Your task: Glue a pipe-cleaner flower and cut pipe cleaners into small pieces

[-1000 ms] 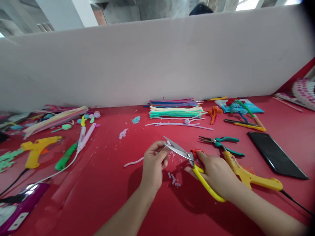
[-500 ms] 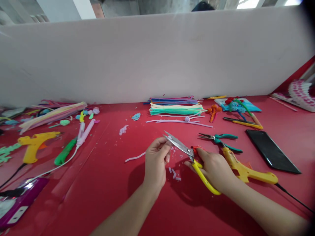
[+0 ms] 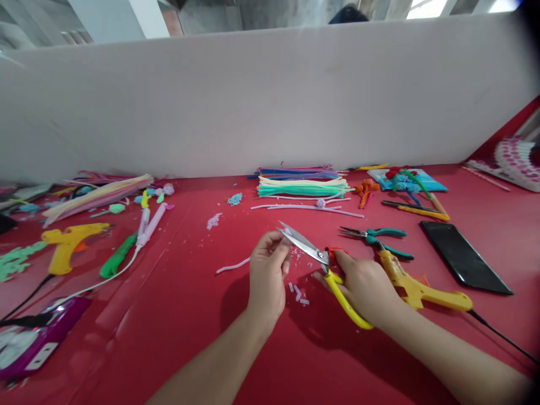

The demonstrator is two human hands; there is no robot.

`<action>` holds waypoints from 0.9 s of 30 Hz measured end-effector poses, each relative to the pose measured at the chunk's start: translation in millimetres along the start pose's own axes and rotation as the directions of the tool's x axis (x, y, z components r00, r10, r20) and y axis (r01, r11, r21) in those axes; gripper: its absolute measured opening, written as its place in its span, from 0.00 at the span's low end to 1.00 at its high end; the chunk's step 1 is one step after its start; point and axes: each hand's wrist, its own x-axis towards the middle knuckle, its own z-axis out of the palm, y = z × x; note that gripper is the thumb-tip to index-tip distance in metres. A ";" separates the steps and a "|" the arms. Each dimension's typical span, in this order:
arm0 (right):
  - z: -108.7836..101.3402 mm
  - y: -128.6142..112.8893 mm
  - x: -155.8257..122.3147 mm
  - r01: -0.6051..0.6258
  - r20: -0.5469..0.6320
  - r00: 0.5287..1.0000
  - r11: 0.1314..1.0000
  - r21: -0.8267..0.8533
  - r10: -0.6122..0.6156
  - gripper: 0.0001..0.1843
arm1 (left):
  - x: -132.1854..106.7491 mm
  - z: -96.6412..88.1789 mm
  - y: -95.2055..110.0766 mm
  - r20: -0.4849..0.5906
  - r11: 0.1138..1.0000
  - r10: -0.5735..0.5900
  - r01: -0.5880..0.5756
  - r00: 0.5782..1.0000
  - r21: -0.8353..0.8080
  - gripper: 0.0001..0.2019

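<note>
My right hand [image 3: 366, 287] grips yellow-handled scissors [image 3: 320, 264], their steel blades pointing left toward my left hand [image 3: 267, 277]. The left hand's fingers are pinched together right at the blade tips, holding something small that I cannot make out. Short pale lilac cut bits [image 3: 297, 293] lie on the red table [image 3: 177, 315] below the blades. A loose pale lilac pipe cleaner piece [image 3: 232, 265] rests just left of my left hand.
Teal-handled pliers [image 3: 375, 235], a yellow glue gun [image 3: 422, 289] and a black phone [image 3: 463, 256] lie to the right. A stack of coloured pipe cleaners [image 3: 301, 185] sits by the white partition [image 3: 270, 95]. Another yellow glue gun [image 3: 67, 243], a green tool [image 3: 116, 259] and a purple device [image 3: 36, 337] lie left.
Both hands and the scissors stay together with only slight shifts; the blades look a little more closed than a second ago. The view has drifted slightly.
</note>
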 end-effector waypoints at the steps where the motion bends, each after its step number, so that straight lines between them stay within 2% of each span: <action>1: -1.8 -0.3 0.6 -0.002 0.005 1.000 1.000 -0.005 0.002 0.16 | -0.2 0.1 -0.3 -0.005 1.000 -0.001 0.001 1.000 -0.005 0.02; 7: -13.1 -1.6 5.3 0.016 0.050 0.999 0.999 -0.030 -0.015 0.18 | 4.4 -3.7 -0.9 -0.038 1.000 0.018 -0.018 0.999 0.002 0.02; 14: 0.2 4.6 2.2 0.016 0.075 0.997 0.995 0.103 -0.024 0.17 | 6.4 -5.3 -0.8 -0.007 0.988 0.004 -0.003 1.000 0.155 0.02; 20: 5.1 13.6 -2.6 0.026 0.096 0.995 0.992 0.126 -0.039 0.16 | -1.2 0.4 -4.8 -0.020 0.990 -0.008 0.010 1.000 0.138 0.03; 27: 10.7 19.4 -3.3 0.048 0.113 0.992 0.994 0.097 -0.059 0.16 | 1.1 -2.2 -8.0 -0.030 0.986 -0.047 0.051 0.998 0.160 0.03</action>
